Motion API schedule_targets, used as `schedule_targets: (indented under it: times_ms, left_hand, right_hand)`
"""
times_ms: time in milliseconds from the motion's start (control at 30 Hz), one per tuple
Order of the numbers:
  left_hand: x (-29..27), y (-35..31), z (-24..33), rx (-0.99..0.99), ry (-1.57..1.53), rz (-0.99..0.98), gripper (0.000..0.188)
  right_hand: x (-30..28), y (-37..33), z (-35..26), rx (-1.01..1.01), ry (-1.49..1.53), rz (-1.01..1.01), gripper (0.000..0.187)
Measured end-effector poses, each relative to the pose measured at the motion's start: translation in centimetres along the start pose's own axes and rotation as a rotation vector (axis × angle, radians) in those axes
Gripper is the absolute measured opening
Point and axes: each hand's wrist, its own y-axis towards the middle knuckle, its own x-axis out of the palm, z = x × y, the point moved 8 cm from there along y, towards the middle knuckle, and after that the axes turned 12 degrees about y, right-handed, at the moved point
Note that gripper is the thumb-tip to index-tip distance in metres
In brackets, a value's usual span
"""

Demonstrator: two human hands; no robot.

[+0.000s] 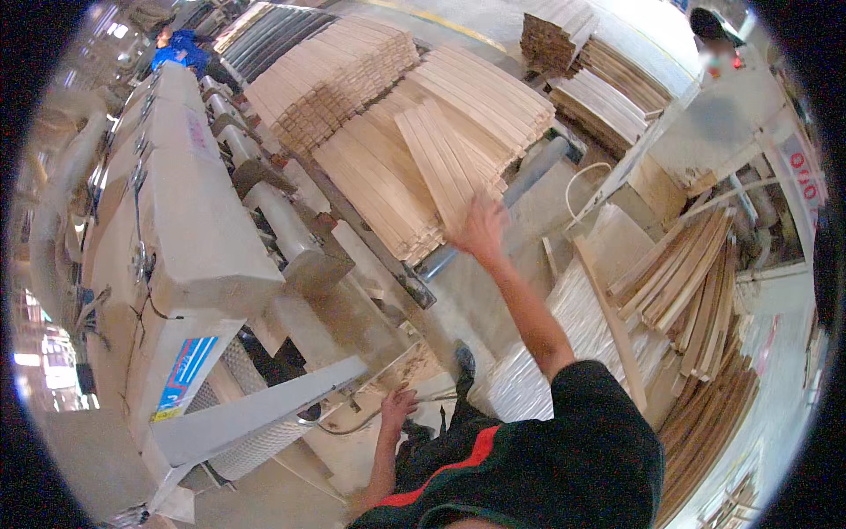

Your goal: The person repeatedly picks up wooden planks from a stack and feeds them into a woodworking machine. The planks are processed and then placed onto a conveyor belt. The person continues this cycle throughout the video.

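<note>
My right hand (480,231) reaches forward to the near end of a few pale wooden slats (436,159). These slats lie at an angle on top of a wide stack of similar slats (366,189). The hand is slightly blurred, with its fingers around the slats' end. Low in the view, my left hand (399,407) is held beside the machine's lower edge, its fingers loosely bent and apart, with nothing seen in them.
To the left runs a long beige machine (198,220) with a grey metal arm (264,410) jutting out. On the right are a wrapped stack (529,370) and loose wooden strips (683,282). One person in blue (181,51) stands far left, another person (718,44) far right.
</note>
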Motion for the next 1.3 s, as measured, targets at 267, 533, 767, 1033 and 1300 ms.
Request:
schedule_targets:
  times_ms: [267,533,767,1033,1300]
  left_hand:
    - [5.5,8.0,11.7,0.401,-0.16,-0.325,0.047]
    - [11.8,5.2,21.1,0.37,-1.039,-1.244,0.09]
    - [11.5,-9.8,15.1,0.352,-0.897,-1.201,0.099]
    - [1.3,-14.4,-8.3,0.14,-1.113,-0.866,0.079]
    - [-25.2,-16.2,-12.2,0.637,-1.242,-0.461,0.078]
  right_hand:
    - [-1.2,-5.5,-1.6,0.065,0.033,0.052,0.117]
    - [1.7,-28.0,2.7,-0.093,0.727,-0.118,0.109]
    - [1.3,-48.4,2.8,-0.118,0.467,-0.128,0.112]
    - [3.2,-66.5,3.4,-0.382,0.07,-0.03,0.127]
    - [15.3,-68.9,-9.8,-0.399,0.133,-0.322,0.12]
